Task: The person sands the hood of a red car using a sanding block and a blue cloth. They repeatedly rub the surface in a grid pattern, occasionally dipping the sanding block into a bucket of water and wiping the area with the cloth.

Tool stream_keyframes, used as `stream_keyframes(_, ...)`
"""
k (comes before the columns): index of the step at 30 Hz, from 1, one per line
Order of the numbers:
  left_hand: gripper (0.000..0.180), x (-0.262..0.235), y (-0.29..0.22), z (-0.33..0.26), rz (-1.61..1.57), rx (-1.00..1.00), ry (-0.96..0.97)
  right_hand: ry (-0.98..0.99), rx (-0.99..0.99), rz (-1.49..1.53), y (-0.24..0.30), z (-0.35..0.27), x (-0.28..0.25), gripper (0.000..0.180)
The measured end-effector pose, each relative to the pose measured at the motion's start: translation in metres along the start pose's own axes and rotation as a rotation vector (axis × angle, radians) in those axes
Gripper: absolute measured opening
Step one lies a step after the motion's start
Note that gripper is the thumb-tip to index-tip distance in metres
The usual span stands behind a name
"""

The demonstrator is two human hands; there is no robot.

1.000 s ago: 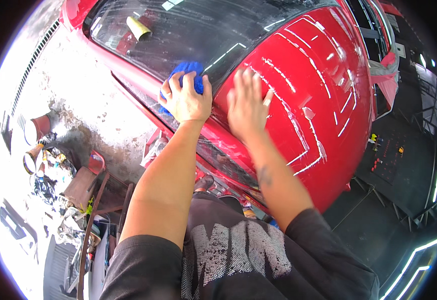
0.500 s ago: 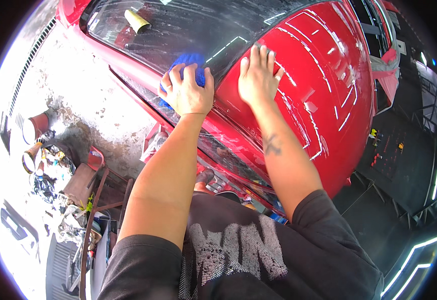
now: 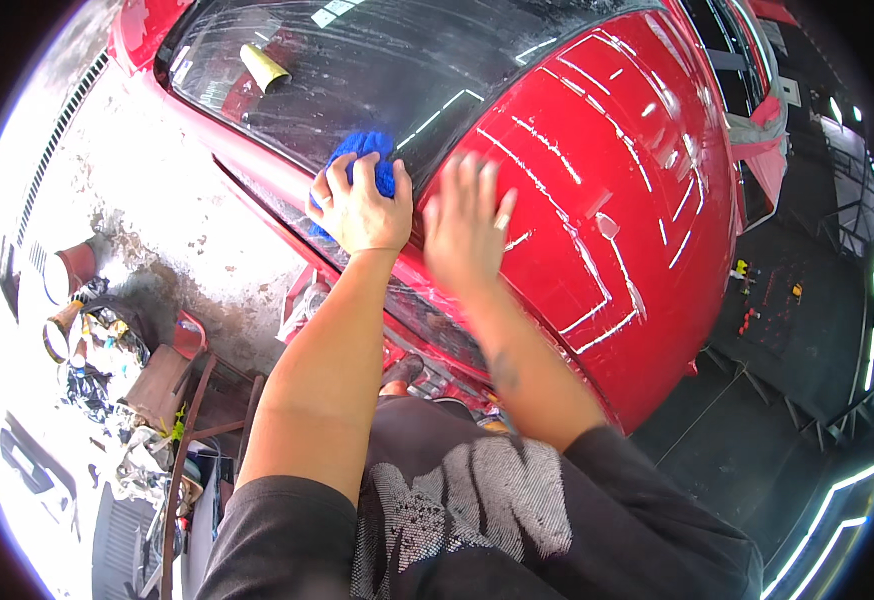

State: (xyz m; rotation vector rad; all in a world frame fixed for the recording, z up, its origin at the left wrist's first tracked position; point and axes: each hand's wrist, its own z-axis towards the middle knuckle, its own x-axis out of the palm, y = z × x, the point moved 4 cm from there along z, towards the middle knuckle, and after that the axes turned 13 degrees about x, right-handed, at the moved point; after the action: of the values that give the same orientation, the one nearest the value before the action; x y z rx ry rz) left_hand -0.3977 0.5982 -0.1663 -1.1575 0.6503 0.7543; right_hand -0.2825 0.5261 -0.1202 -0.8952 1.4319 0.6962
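Observation:
My left hand [image 3: 365, 212] is closed over a blue fluffy cloth [image 3: 362, 148], at the lower corner where the dark glass [image 3: 397, 65] meets the red car's pillar. The cloth bulges out past the fingertips. Just to the right, my right hand [image 3: 467, 225] is slightly blurred, palm down with fingers apart and nothing in it. It is over the near edge of the glossy red roof [image 3: 557, 200], and whether it touches the paint is hard to tell. Whitish streaks cover the glass, where a yellow tube-shaped roll [image 3: 264, 68] lies at the upper left.
On the floor at left stand a reddish bucket [image 3: 75, 265] and a heap of tools and wrapping [image 3: 137, 440] beside a rusty metal frame [image 3: 189, 440]. Pink masking [image 3: 769, 150] covers a part on the car's far side. Beyond it, a dark surface [image 3: 787, 330] holds small coloured items.
My right hand has moved left and nearer, from the middle of the roof's edge toward my left hand. My left hand and the cloth appear slightly lower and further left.

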Motion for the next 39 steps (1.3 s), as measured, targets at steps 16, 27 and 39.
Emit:
stream_keyframes(16, 0.035, 0.003, -0.005, 0.000, -0.007, 0.023, -0.035, 0.230, -0.267, -0.128, -0.185, -0.059, -0.035, 0.072)
stream_keyframes(27, 0.034, 0.002, 0.001, -0.001, 0.012, 0.010, -0.006, 0.232, -0.417, -0.088, -0.137, -0.019, -0.035, 0.073)
stream_keyframes(39, 0.034, 0.004, -0.001, 0.001, 0.024, -0.001, 0.002, 0.239, -0.516, -0.129, -0.095, 0.009, -0.037, 0.065)
